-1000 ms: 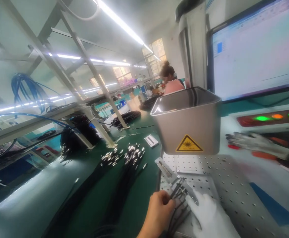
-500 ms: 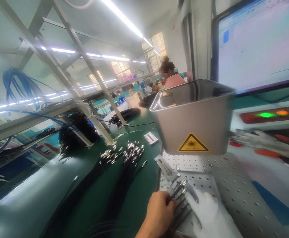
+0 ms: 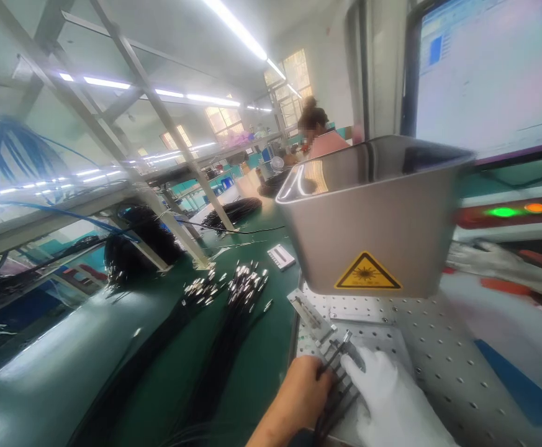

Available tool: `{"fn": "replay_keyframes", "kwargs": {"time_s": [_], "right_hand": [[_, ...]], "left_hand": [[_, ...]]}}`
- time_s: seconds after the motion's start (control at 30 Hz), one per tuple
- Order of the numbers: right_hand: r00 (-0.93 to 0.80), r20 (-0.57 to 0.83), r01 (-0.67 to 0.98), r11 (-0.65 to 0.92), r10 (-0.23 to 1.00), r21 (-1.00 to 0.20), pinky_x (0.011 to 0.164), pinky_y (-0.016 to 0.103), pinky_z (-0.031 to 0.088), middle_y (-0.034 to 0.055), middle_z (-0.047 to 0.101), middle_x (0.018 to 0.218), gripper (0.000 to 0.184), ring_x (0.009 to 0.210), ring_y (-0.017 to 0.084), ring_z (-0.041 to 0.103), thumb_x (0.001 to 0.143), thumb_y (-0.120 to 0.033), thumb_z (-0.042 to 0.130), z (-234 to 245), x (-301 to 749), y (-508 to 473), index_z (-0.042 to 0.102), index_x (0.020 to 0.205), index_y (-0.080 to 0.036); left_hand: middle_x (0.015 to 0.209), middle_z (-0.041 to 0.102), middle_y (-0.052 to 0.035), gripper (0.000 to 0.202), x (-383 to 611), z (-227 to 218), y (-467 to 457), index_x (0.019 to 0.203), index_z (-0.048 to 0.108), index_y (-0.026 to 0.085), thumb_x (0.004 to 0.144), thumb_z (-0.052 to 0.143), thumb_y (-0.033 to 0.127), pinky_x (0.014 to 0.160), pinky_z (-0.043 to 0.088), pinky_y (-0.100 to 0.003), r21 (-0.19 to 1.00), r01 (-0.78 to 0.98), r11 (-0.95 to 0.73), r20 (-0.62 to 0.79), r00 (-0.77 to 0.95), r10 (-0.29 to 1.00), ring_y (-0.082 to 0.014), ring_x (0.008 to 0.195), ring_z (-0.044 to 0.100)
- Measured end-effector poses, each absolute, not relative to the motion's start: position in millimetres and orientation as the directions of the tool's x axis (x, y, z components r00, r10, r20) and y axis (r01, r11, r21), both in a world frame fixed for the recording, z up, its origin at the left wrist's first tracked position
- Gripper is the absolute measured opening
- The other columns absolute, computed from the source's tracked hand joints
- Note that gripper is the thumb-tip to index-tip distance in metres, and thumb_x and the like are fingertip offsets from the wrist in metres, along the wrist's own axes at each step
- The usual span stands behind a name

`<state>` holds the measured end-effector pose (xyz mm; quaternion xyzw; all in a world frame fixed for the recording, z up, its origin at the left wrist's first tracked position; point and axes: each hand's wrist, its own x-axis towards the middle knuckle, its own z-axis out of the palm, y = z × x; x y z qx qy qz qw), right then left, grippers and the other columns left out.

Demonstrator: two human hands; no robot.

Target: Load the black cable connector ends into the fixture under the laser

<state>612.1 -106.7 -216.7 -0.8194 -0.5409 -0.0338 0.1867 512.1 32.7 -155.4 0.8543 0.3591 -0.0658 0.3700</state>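
Note:
My bare left hand (image 3: 301, 393) pinches a small bunch of black cables with metal plugs (image 3: 336, 362) at the near edge of a perforated metal plate (image 3: 442, 366). Just to the right, my white-gloved right hand (image 3: 389, 400) lies flat on the same cables, pressing them onto a small metal fixture (image 3: 308, 313) on the plate. Directly above the plate hangs a grey metal hood (image 3: 375, 217) with a yellow laser warning sticker (image 3: 367, 273).
Long bundles of black cables with silver plugs (image 3: 233, 292) lie on the green bench (image 3: 89, 366) to the left. A monitor (image 3: 489, 74) and a panel with green and orange lights (image 3: 513, 212) stand on the right. A spare glove (image 3: 498, 264) lies below them. A co-worker (image 3: 320, 133) sits far back.
Both hands have slid slightly toward me with the cables. The view has tilted and drifted, so the hood looks larger and nearer.

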Motion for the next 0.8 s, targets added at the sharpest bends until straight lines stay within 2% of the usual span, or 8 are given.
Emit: {"fn": "replay_keyframes", "kwargs": {"time_s": [0.1,0.23,0.37,0.53,0.67,0.8], "right_hand": [[0.389,0.292,0.911,-0.316,0.874,-0.266,0.077,0.044,0.052,0.0203,0.053,0.120,0.064,0.095,0.034,0.054,0.064,-0.014,0.058,-224.7,613.6,-105.8,0.062,0.128,-0.016],[0.390,0.336,0.912,-0.311,0.857,-0.266,0.077,0.044,0.051,0.0204,0.054,0.116,0.060,0.094,0.034,0.053,0.065,-0.018,0.057,-223.9,614.1,-105.5,0.063,0.124,-0.015],[0.363,0.375,0.929,-0.302,0.853,-0.212,0.072,0.042,0.051,0.0181,0.057,0.104,0.055,0.085,0.032,0.052,0.062,-0.021,0.057,-222.8,614.0,-103.8,0.065,0.116,-0.014],[0.328,0.502,0.944,-0.291,0.801,-0.153,0.071,0.046,0.050,0.0206,0.054,0.109,0.059,0.087,0.034,0.050,0.059,-0.023,0.057,-245.8,613.3,-100.0,0.063,0.117,-0.013],[0.341,0.498,0.939,-0.265,0.797,-0.219,0.080,0.049,0.049,0.0218,0.050,0.120,0.059,0.099,0.037,0.049,0.067,-0.020,0.056,-257.8,611.4,-103.2,0.060,0.125,-0.012],[0.356,0.469,0.930,-0.255,0.808,-0.266,0.087,0.050,0.047,0.0210,0.050,0.125,0.061,0.106,0.038,0.048,0.069,-0.018,0.057,-260.5,611.2,-104.6,0.060,0.130,-0.014]], "left_hand": [[0.061,0.040,0.0048,0.026,514.6,-160.1,35.5,0.061,0.043,0.020,0.085,0.050,0.028,0.057,0.027,-0.027,0.673,0.649,-0.356,-0.430,0.734,0.525,-0.0123,0.062,0.035],[0.058,0.033,0.0058,0.023,516.9,-163.2,35.4,0.062,0.040,0.021,0.084,0.046,0.020,0.056,0.026,-0.027,0.687,0.682,-0.250,-0.494,0.691,0.528,-0.0119,0.059,0.031],[0.059,0.033,0.0057,0.027,519.9,-161.9,30.8,0.059,0.037,0.021,0.084,0.046,0.017,0.059,0.025,-0.028,0.637,0.680,-0.364,-0.433,0.706,0.560,-0.0121,0.061,0.032],[0.064,0.044,0.0033,0.028,520.0,-162.3,24.2,0.060,0.037,0.021,0.087,0.044,0.021,0.064,0.027,-0.029,0.576,0.672,-0.466,-0.370,0.722,0.585,-0.0138,0.066,0.039],[0.068,0.052,0.0013,0.025,518.0,-169.6,22.5,0.062,0.039,0.021,0.086,0.044,0.025,0.063,0.027,-0.029,0.586,0.638,-0.499,-0.323,0.749,0.578,-0.0149,0.068,0.043],[0.062,0.043,0.0029,0.027,517.5,-168.2,24.0,0.059,0.036,0.021,0.085,0.044,0.021,0.061,0.026,-0.029,0.591,0.637,-0.495,-0.329,0.750,0.573,-0.0140,0.065,0.041]]}}
